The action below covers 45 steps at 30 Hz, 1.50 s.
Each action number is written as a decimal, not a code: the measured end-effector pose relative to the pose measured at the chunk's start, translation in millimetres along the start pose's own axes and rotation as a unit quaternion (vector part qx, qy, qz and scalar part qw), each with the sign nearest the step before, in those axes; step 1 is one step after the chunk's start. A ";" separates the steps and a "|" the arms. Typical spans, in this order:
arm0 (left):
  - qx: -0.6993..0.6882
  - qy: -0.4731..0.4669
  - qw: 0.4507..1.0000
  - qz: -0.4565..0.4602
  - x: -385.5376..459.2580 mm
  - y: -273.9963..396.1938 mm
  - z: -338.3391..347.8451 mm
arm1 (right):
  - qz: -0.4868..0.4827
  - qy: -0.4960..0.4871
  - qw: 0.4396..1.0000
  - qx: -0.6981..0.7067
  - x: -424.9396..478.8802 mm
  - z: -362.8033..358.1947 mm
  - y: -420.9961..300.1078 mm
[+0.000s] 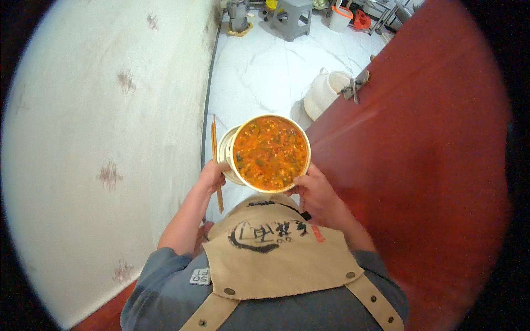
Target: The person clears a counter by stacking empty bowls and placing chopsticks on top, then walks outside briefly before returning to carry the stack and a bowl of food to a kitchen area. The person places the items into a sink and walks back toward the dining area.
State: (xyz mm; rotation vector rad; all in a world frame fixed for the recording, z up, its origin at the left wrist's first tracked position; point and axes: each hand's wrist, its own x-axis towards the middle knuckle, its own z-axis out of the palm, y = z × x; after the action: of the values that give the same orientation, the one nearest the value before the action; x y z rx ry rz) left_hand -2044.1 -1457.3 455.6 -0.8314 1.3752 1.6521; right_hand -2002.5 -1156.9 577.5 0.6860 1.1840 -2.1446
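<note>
A round, pale-rimmed bowl (308,165) filled with orange-red soup (269,151) with green and pale bits is in front of my chest. My right hand (314,184) grips its lower right rim, thumb on top. Partly under the bowl's left side is a stack of pale plates or shallow bowls (222,145), whose lower part is hidden. My left hand (214,173) holds this stack at its left edge, along with wooden chopsticks (214,145) that stick out beyond and below the fingers.
A patterned pale wall (124,124) runs along the left. At the right stands a red door (422,145) with a metal handle (352,89). Beyond, on the marble-look floor (265,70), are a white woven basket (321,97), a grey plastic stool (292,18) and a bin (340,20).
</note>
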 end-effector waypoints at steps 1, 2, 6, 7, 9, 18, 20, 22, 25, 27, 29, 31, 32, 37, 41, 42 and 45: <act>-0.001 0.000 1.000 0.000 -0.2 1.0 -1.2 | -0.002 0.000 1.000 0.003 0.1 0.9 0.5; -0.001 -0.001 1.000 0.000 0.1 0.9 -1.8 | -0.005 0.001 1.000 0.006 0.9 0.0 2.6; -0.003 -0.005 1.000 0.012 25.4 3.2 -13.0 | -0.028 -0.010 1.000 0.009 16.7 -3.0 6.0; -0.002 -0.004 1.000 0.009 30.3 3.8 -17.6 | -0.036 -0.029 0.999 0.022 21.4 -4.0 9.0; 0.000 -0.004 1.000 0.003 33.9 5.5 -12.0 | -0.054 -0.066 0.995 0.046 20.7 -12.2 10.2; 0.054 -0.054 0.997 0.023 33.0 52.4 93.8 | -0.101 0.075 0.989 0.079 -34.9 -65.7 -28.3; 0.068 -0.084 0.994 0.016 51.1 56.6 126.0 | -0.120 0.107 0.984 0.081 -43.1 -89.1 -32.6; 0.089 -0.095 0.991 0.004 61.3 66.9 156.1 | -0.120 0.141 0.978 0.092 -58.1 -109.9 -40.4; 0.137 -0.125 0.983 0.002 91.0 93.0 239.3 | -0.155 0.182 0.962 0.133 -80.9 -159.9 -81.9; 0.155 -0.152 0.976 -0.006 113.2 118.4 304.3 | -0.179 0.215 0.946 0.166 -89.0 -199.4 -113.2; 0.169 -0.151 0.974 -0.022 141.9 123.2 347.6 | -0.190 0.251 0.932 0.181 -91.8 -238.4 -126.9; 0.175 -0.148 0.973 -0.038 173.5 125.8 393.8 | -0.203 0.267 0.923 0.187 -92.7 -280.7 -147.0; 0.177 -0.151 0.972 -0.043 187.7 127.1 417.7 | -0.211 0.276 0.916 0.199 -93.4 -304.2 -154.7; 0.190 -0.136 0.971 -0.057 253.9 133.3 524.1 | -0.230 0.327 0.887 0.230 -88.5 -423.0 -185.8; 0.184 -0.136 0.971 -0.067 310.2 106.9 615.9 | -0.216 0.368 0.865 0.264 -84.0 -559.8 -170.8; 0.202 -0.124 0.970 -0.061 327.0 92.4 629.1 | -0.210 0.370 0.863 0.274 -75.9 -596.9 -154.3; 0.200 -0.079 0.975 -0.056 344.4 56.7 663.1 | -0.180 0.385 0.859 0.286 -56.9 -701.6 -79.4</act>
State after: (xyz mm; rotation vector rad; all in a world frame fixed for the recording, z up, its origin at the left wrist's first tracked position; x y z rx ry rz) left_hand -2243.1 -750.8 304.4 -0.5197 1.4540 1.2660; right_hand -1911.3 -499.4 330.1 1.8461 1.0746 -2.6658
